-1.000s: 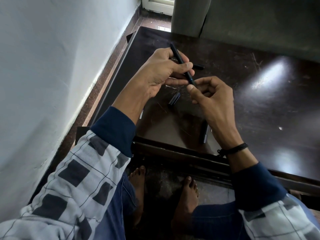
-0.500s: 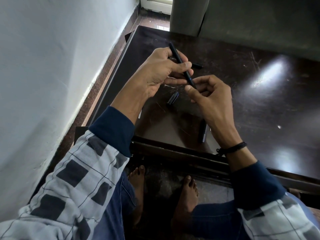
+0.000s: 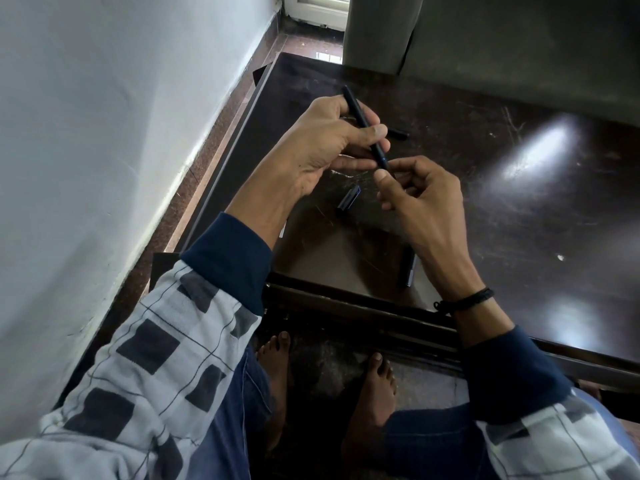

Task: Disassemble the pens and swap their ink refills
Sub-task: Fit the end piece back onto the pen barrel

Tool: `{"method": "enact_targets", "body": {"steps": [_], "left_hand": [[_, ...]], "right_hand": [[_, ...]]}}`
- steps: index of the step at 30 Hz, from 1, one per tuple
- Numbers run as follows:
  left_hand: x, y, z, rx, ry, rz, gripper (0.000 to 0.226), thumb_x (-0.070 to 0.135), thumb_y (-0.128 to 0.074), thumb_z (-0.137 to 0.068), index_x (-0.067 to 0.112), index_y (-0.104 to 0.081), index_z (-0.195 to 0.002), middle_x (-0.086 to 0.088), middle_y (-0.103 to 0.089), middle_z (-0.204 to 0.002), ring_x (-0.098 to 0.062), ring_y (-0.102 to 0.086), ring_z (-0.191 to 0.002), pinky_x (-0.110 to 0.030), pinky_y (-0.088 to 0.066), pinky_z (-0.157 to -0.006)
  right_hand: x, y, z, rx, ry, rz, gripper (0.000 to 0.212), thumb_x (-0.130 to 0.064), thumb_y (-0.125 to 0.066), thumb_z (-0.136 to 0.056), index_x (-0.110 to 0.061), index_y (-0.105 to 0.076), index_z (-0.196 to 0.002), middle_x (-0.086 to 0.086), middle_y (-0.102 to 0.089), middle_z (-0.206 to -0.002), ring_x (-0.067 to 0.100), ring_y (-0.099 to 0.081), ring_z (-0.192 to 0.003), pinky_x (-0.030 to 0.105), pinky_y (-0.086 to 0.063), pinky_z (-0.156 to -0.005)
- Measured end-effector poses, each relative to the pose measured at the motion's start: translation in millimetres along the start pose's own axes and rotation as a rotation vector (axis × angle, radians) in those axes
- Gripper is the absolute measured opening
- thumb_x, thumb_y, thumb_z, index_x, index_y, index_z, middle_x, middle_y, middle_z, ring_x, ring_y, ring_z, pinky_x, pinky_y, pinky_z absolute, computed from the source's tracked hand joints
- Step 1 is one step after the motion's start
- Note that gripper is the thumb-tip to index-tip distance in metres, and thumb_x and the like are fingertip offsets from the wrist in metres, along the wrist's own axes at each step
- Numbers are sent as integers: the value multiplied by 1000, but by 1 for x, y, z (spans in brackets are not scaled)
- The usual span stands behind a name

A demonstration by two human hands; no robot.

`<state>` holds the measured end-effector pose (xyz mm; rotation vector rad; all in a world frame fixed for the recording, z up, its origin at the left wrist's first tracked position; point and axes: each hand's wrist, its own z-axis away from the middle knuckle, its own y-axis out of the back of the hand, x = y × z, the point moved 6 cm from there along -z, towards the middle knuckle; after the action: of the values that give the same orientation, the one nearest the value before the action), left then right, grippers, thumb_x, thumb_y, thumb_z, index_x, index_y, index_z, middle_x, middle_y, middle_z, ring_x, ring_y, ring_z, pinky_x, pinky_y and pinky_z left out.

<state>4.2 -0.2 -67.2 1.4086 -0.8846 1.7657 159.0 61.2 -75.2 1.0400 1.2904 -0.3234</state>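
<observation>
Dark brown glossy wooden desk [image 3: 519,220] seen from above, with a person's two hands raised just over it. The left hand [image 3: 322,143] grips a slim black pen [image 3: 363,123], held tilted, with thumb and curled fingers [image 3: 349,163] closed round the barrel. The right hand [image 3: 422,202] has curled fingers, thumb and forefinger pinching the pen's lower tip. Beneath the hands a short black cap [image 3: 349,200] lies on the desk. Another dark pen piece [image 3: 407,268] lies near the front edge.

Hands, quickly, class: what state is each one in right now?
Left hand: grips the slim black plastic pen mid-barrel.
Right hand: pinches that pen's lower end.
</observation>
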Motion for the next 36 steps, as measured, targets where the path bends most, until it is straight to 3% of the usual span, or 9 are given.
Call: {"method": "enact_targets", "body": {"steps": [4, 10, 15, 18, 22, 26, 30, 36], "left_hand": [[0, 1, 0, -1, -1, 2, 12, 6, -71, -94, 11, -62, -99, -10, -78, -89, -26, -78, -91, -35, -62, -76], [0, -1, 0, -9, 0, 1, 12, 6, -71, -94, 10, -62, -101, -11, -78, -90, -26, -78, -92, -36, -62, -77], [1, 1, 1, 0, -3, 10, 12, 5, -71, -94, 10, -62, -101, -11, -78, -89, -26, -78, -92, -34, -62, -75], [1, 1, 0, 4, 0, 14, 13, 4, -71, -94, 10, -61, -101, -11, -78, -89, -27, -78, -92, -35, -63, -76], [0, 0, 0, -8, 4, 12, 14, 5, -72, -94, 10, -61, -100, -12, -78, -90, -27, -78, -94, -36, -63, -77], [0, 2, -1, -3, -2, 6, 13, 5, -71, -94, 10, -61, -102, -12, -78, -91, -26, -78, -94, -35, -62, -76], [0, 2, -1, 0, -6, 3, 12, 5, -71, -94, 9, -62, -101, -12, -78, -91, -27, -78, -94, -38, -63, -79], [1, 3, 0, 8, -11, -12, 12, 6, -71, -95, 8, -62, -103, -12, -78, -92, -26, -78, -94, -38, -63, -80]], "right_hand": [[0, 1, 1, 11, -3, 12, 16, -34, -72, -97, -26, -68, -110, 2, -75, -84, 17, -72, -75, 45, -61, -77], [4, 0, -1, -1, -23, -31, 4, -22, -65, -102, -24, -68, -103, 0, -75, -80, 15, -73, -75, 47, -61, -82], [3, 1, 0, 18, -19, -14, 15, -32, -72, -97, -24, -68, -109, 1, -75, -83, 17, -73, -76, 46, -62, -78], [5, 4, -1, 41, -31, 15, 17, -32, -78, -91, -26, -67, -102, -1, -73, -85, 21, -73, -78, 47, -62, -77], [7, 2, -2, 26, -39, -2, 3, -26, -71, -97, -26, -69, -95, -2, -75, -78, 13, -73, -74, 45, -62, -79], [5, 2, -2, 17, -39, -1, 5, -30, -69, -99, -26, -71, -99, -3, -75, -77, 10, -72, -73, 44, -62, -80], [4, 1, 0, 14, -38, 43, 22, -38, -76, -93, -29, -68, -111, -4, -73, -87, 17, -72, -79, 45, -61, -79], [3, -2, 1, -46, -30, 93, 18, -37, -76, -93, -35, -64, -107, -3, -72, -93, 17, -71, -82, 46, -62, -79]]}}
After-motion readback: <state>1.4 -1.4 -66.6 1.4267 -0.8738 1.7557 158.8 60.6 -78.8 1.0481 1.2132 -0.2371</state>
